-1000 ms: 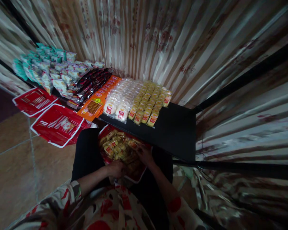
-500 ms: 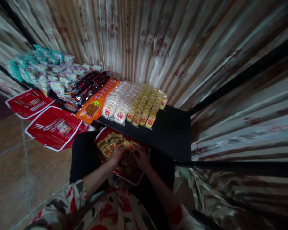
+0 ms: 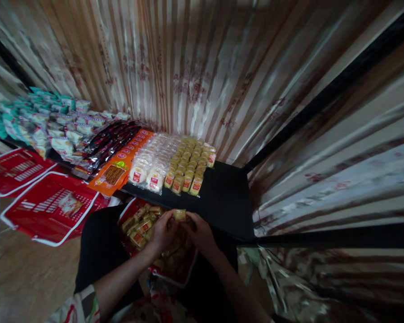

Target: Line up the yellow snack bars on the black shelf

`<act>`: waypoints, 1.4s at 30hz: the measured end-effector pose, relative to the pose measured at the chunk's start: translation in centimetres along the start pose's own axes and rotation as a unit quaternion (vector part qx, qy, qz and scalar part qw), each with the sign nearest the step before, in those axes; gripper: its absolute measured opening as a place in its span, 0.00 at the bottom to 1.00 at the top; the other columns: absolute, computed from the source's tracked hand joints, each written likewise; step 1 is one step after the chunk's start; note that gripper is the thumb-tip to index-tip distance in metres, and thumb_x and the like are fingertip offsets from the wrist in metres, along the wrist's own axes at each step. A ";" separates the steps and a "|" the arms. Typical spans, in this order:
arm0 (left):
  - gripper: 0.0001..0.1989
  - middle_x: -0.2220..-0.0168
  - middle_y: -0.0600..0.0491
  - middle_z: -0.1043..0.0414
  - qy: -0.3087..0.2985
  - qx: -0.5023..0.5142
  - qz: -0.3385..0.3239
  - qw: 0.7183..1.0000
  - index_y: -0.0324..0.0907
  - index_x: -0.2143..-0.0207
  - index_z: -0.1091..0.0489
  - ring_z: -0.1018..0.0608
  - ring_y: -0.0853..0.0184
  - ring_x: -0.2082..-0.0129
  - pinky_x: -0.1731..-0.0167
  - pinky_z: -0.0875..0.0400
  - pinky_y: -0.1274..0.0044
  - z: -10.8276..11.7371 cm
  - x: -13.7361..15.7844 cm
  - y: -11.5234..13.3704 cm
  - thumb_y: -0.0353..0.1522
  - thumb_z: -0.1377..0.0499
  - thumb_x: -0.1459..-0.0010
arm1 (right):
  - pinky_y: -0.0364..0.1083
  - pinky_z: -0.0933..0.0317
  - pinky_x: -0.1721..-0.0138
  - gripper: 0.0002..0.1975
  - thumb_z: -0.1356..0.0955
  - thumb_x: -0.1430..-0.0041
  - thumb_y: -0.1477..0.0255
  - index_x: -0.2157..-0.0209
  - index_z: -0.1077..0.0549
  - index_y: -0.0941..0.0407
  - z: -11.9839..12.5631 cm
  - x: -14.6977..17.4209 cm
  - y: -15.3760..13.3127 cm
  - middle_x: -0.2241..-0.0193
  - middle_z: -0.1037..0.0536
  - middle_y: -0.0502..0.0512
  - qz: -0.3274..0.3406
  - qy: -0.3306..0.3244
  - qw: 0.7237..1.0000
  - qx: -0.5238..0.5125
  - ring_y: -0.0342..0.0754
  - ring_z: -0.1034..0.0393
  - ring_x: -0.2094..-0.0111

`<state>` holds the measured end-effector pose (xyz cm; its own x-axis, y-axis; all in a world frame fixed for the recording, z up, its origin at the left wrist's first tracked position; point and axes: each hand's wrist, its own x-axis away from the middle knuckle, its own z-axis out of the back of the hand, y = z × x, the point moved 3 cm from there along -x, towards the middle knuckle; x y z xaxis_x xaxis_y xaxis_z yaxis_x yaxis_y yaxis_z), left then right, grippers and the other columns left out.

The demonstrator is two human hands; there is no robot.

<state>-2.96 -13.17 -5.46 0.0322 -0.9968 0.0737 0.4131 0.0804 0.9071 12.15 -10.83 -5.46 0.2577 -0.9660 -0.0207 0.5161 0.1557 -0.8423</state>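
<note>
A small yellow wrapped snack pack [image 3: 179, 215] is pinched between my two hands, just above the red basket [image 3: 187, 279] on my lap. My left hand [image 3: 164, 229] closes on its left side, and my right hand [image 3: 199, 231] has its fingers at the right side. Many more yellow packs with red-and-white labels [image 3: 139, 231] lie loose in the basket below. Beyond my hands, rows of the same kind of yellow packs [image 3: 188, 166] stand on the black shelf [image 3: 225, 193], beside round white wrapped crackers [image 3: 148, 161].
Left along the shelf lie an orange snack bag [image 3: 112, 172], dark red packets [image 3: 109, 141] and white and teal snack bags [image 3: 37, 112]. Two red baskets [image 3: 50, 204] sit at the left, one holding a packet. Black frame bars [image 3: 323, 235] and striped curtains [image 3: 188, 80] surround the shelf.
Both hands have risen out of the basket toward the shelf edge, lifting a yellow pack. The view has shifted, so the shelf appears lower and further left.
</note>
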 end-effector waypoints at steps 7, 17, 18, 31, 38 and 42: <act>0.17 0.58 0.50 0.26 -0.031 0.077 0.009 0.996 0.41 0.51 0.37 0.24 0.68 0.62 0.62 0.28 0.78 -3.1 -4.5 5.8 0.32 0.48 0.44 | 0.46 0.32 0.62 0.19 0.34 0.49 0.64 0.54 0.29 0.54 4.9 -1.7 1.1 0.62 0.24 0.55 -0.026 0.095 0.988 -0.119 0.48 0.28 0.62; 0.24 0.41 0.43 0.42 0.001 0.023 -0.072 0.997 0.37 0.44 0.42 0.38 0.62 0.41 0.41 0.44 0.68 -9.9 -9.1 10.7 0.29 0.52 0.44 | 0.49 0.33 0.60 0.24 0.35 0.48 0.60 0.52 0.32 0.58 10.1 -7.1 5.5 0.61 0.24 0.59 -0.062 0.274 0.950 -0.139 0.49 0.28 0.63; 0.24 0.40 0.44 0.43 -0.004 0.021 -0.071 0.997 0.37 0.43 0.42 0.41 0.62 0.39 0.39 0.47 0.67 -10.6 -9.7 10.9 0.30 0.52 0.43 | 0.49 0.33 0.60 0.23 0.35 0.48 0.60 0.53 0.32 0.58 10.5 -8.1 5.9 0.61 0.24 0.59 -0.061 0.278 0.951 -0.123 0.49 0.28 0.63; 0.26 0.39 0.33 0.47 0.028 0.026 0.028 0.999 0.23 0.43 0.45 0.45 0.56 0.38 0.38 0.53 0.65 -15.7 -18.0 10.7 0.28 0.52 0.42 | 0.49 0.38 0.54 0.23 0.41 0.47 0.70 0.49 0.33 0.55 11.8 -17.4 10.4 0.56 0.26 0.58 -0.048 0.204 0.976 0.064 0.52 0.32 0.56; 0.27 0.37 0.35 0.52 0.011 0.043 0.042 0.998 0.26 0.40 0.49 0.48 0.57 0.36 0.37 0.54 0.65 -16.9 -20.1 9.2 0.29 0.54 0.40 | 0.49 0.41 0.52 0.21 0.40 0.48 0.75 0.51 0.31 0.53 11.3 -19.2 11.7 0.55 0.26 0.57 -0.046 0.166 0.980 0.100 0.54 0.36 0.50; 0.26 0.38 0.38 0.50 -0.008 0.085 -0.043 0.995 0.32 0.39 0.49 0.51 0.55 0.36 0.38 0.54 0.62 -17.9 -21.1 8.3 0.28 0.57 0.40 | 0.48 0.40 0.53 0.21 0.40 0.48 0.74 0.51 0.31 0.53 10.8 -19.4 12.0 0.56 0.26 0.58 -0.025 0.142 0.979 0.144 0.54 0.35 0.52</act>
<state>16.08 8.55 -6.92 -0.0116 -0.9999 -0.0015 0.2539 -0.0044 0.9672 22.16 12.02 -9.31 0.0093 -0.9860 -0.1665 0.7424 0.1183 -0.6594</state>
